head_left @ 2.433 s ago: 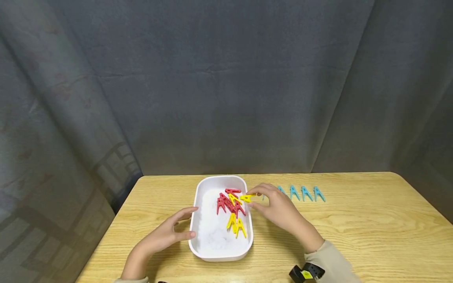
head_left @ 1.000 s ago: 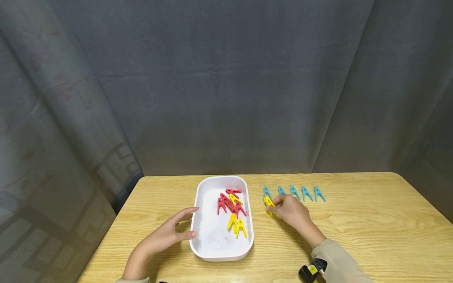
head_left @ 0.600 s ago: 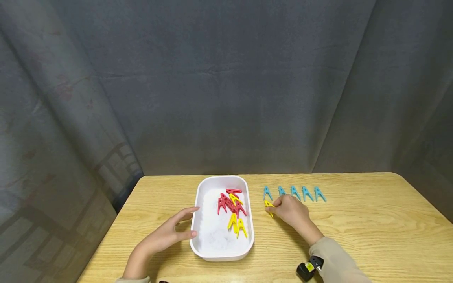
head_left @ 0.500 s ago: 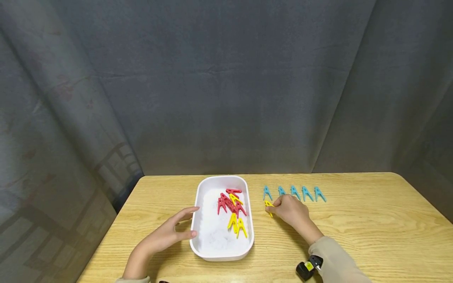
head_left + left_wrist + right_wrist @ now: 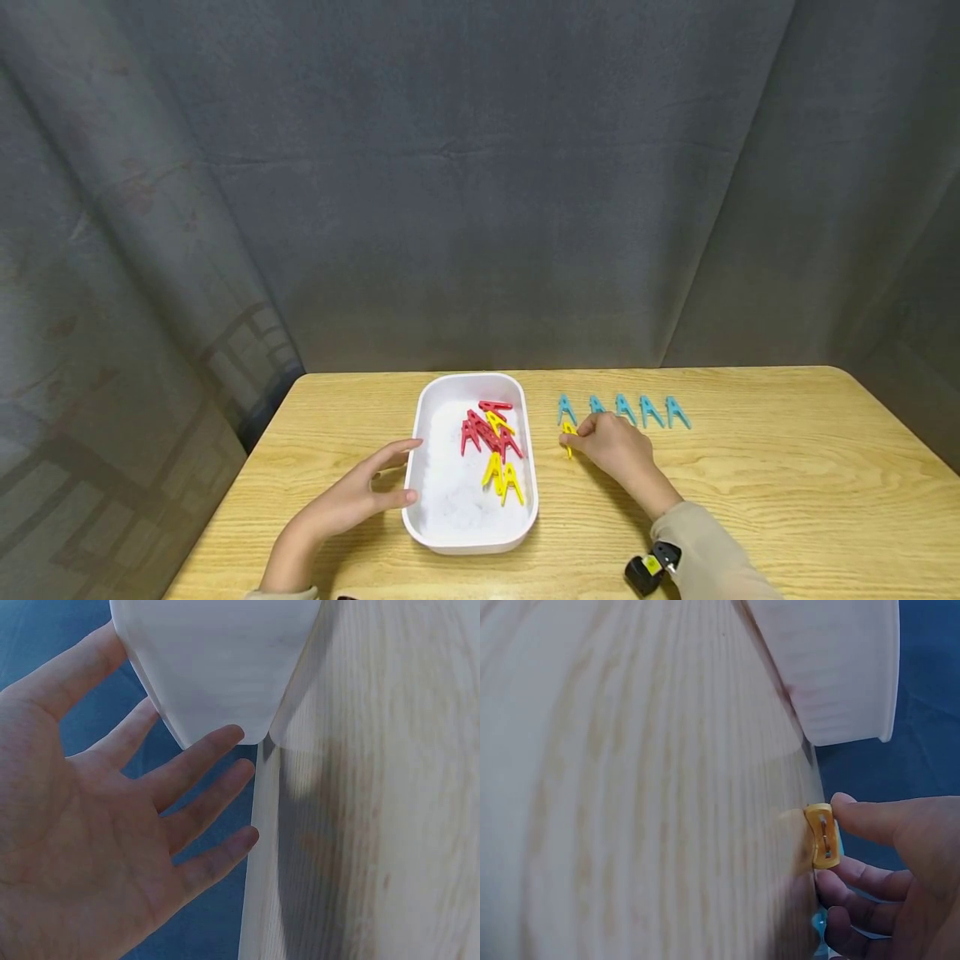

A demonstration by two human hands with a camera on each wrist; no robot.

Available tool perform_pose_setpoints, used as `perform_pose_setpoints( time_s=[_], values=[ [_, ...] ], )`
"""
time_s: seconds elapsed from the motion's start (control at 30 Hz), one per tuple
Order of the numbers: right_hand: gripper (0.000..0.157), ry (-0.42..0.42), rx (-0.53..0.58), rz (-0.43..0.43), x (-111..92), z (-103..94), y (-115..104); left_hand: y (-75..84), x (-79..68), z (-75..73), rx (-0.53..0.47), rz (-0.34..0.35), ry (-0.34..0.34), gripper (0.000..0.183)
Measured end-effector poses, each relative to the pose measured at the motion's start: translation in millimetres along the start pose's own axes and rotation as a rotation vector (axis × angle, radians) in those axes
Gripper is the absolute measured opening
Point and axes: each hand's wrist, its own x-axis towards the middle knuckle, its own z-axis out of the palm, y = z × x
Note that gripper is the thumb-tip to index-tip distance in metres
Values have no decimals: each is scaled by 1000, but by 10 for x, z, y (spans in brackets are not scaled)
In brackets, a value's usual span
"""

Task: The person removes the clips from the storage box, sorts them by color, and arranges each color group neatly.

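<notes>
Your right hand (image 5: 617, 451) pinches a yellow A-shaped plastic clothespin (image 5: 568, 430), low and right of centre in the head view; your left hand (image 5: 351, 494) spreads its fingers. A slack pinch might topple the clothespin.

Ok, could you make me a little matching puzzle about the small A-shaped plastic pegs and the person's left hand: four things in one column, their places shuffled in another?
Things
1. blue A-shaped plastic pegs
2. red A-shaped plastic pegs
3. yellow A-shaped plastic peg outside the white rectangular tray
4. left hand

Places
A. pinched by the right hand
B. beside the tray's left side, fingers apart
C. in a row of five on the pale wooden table
D. inside the tray, among some yellow pegs

Right pairs
1-C, 2-D, 3-A, 4-B
</notes>
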Motion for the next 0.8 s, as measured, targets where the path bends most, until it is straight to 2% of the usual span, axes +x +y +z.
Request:
perform_pose_setpoints(
  time_s=[0.27,0.57,0.8],
  values=[
    [37,14,97,-31,-76,-111,-45,24,-4,-10,0,13,-7,64],
    [26,111,200,-184,-218,-190,-288,5,2,6,-6,-5,3,64],
    [17,154,215,-295,-346,-162,-543,10,0,12,-4,-8,2,64]
  ],
)
